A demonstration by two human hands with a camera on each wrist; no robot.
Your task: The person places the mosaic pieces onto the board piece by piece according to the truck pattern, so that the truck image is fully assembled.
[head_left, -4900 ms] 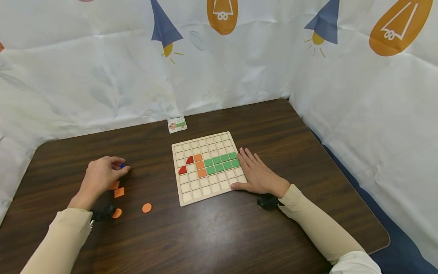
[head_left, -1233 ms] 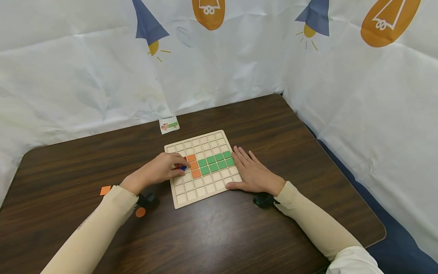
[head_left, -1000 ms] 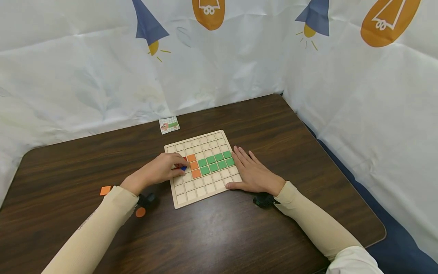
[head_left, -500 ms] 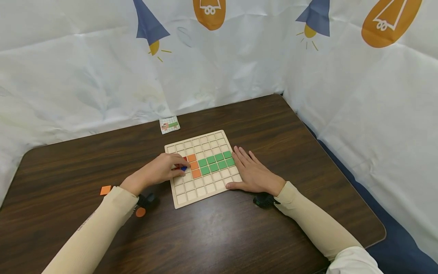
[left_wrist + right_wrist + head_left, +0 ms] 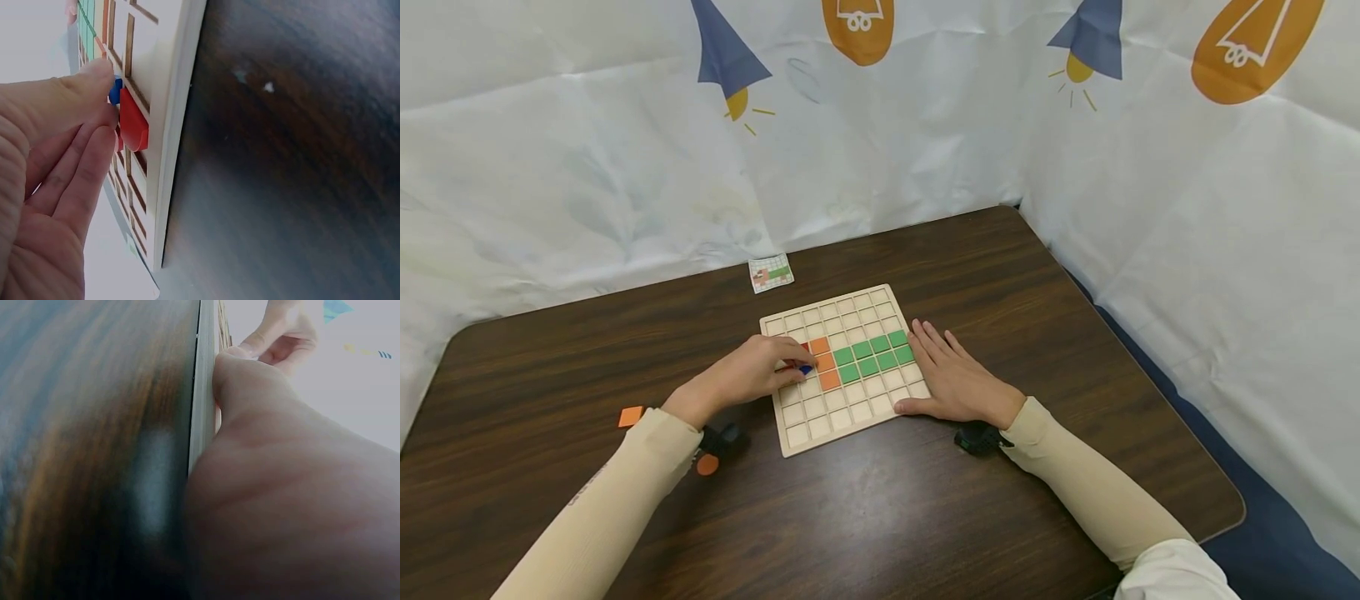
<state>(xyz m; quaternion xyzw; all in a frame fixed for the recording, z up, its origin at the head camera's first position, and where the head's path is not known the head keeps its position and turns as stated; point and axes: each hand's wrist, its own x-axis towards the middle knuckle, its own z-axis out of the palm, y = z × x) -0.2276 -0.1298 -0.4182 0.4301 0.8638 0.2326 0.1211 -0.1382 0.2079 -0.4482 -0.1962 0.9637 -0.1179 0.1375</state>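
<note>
A square wooden grid board (image 5: 797, 436) lies on the table, with rows of green square tiles (image 5: 880, 343) and a column of orange square tiles (image 5: 825, 362) in its cells. My left hand (image 5: 741, 373) reaches over the board's left side. Between its thumb and fingertips it pinches a small blue piece (image 5: 115, 91), whose shape is mostly hidden. Beside it in the left wrist view is a red quarter-round tile (image 5: 134, 122) in a cell. My right hand (image 5: 957, 385) rests flat on the board's right edge, fingers straight.
A small printed card (image 5: 771, 273) with a coloured grid picture lies behind the board. Loose on the left are an orange square tile (image 5: 631, 417) and an orange round tile (image 5: 707, 464), close to the left forearm. A white printed curtain (image 5: 625, 167) stands behind the table.
Over the earlier seconds my left hand carried the blue piece rightward from beside the loose tiles to the board. During the last second it has barely shifted. The right hand stays on the board's edge.
</note>
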